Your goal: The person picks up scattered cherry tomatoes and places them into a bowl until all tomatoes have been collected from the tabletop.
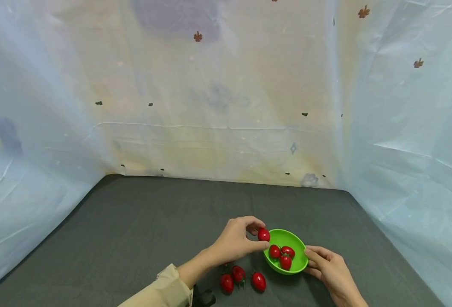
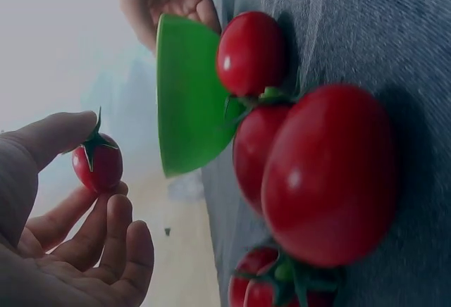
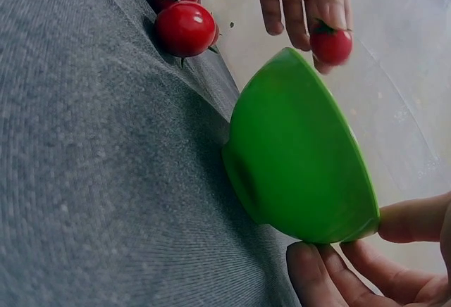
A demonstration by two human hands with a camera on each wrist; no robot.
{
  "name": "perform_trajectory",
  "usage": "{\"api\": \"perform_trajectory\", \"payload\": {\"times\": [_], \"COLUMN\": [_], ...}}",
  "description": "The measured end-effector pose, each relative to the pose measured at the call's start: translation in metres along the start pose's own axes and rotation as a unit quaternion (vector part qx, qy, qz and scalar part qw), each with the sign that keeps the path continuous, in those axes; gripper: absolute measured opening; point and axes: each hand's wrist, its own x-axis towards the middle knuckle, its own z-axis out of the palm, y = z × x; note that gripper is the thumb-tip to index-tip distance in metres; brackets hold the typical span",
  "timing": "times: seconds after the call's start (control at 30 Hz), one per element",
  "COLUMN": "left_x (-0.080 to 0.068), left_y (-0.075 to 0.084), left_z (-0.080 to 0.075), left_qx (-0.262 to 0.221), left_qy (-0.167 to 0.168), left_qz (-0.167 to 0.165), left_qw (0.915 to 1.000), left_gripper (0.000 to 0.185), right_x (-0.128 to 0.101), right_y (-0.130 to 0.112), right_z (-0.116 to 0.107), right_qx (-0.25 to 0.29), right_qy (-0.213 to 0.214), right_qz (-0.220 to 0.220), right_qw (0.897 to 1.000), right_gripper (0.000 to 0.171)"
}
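Beige sleeve [image 1: 168, 288] comes in closest to me, on the left arm, and just beyond its cuff lie the loose tomatoes [image 1: 258, 282] on the table [image 1: 164, 213]; three show from above, though overlap and the wrist make the full count hard to tell. Right of them stands the green bowl [image 1: 287, 238], upright, with three more tomatoes [image 1: 285, 262] gathered in its near-left half and bare green wall showing on the far side.

Dark cloth covers the table, its widest stretch running left and far from the bowl, a narrower strip to the right. Pale patterned sheets [image 1: 226, 149] rise along the far edge and at both sides, well apart from the work.

Left hand [image 1: 235, 241] pinches one red tomato [image 1: 263, 234] between thumb and fingertips, other fingers loosely bent, just above the bowl's left rim and apart from it. Right hand [image 1: 327, 268] grips the bowl's right side, thumb and fingers closed about the rim and outer wall
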Motion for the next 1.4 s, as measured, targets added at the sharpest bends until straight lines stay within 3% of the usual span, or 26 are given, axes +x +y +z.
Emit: {"api": "perform_trajectory", "payload": {"times": [0.37,0.6,0.83,1.1,1.4], "left_x": [0.005,0.008,0.008,0.001,-0.022], "left_y": [0.0,0.001,0.0,0.0,-0.007], "left_z": [0.018,0.024,0.026,0.013,-0.019], "left_qx": [0.009,0.011,0.015,0.004,0.018], "left_qy": [-0.022,-0.031,-0.032,-0.003,0.039], "left_qz": [-0.006,-0.006,-0.016,-0.014,-0.039], "left_qw": [0.9997,0.9994,0.9992,0.9999,0.9983], "left_gripper": [0.036,0.035,0.045,0.038,0.026], "right_x": [0.002,0.002,0.001,0.001,0.0], "right_y": [0.0,-0.001,-0.001,-0.001,-0.003], "right_z": [0.0,0.001,0.002,0.003,0.0], "right_qx": [-0.004,-0.008,-0.006,0.0,-0.007], "right_qy": [0.003,0.005,0.008,-0.001,-0.01], "right_qz": [0.003,0.003,0.006,0.005,0.009], "right_qw": [1.0,1.0,1.0,1.0,1.0], "right_gripper": [0.044,0.043,0.04,0.043,0.05]}}
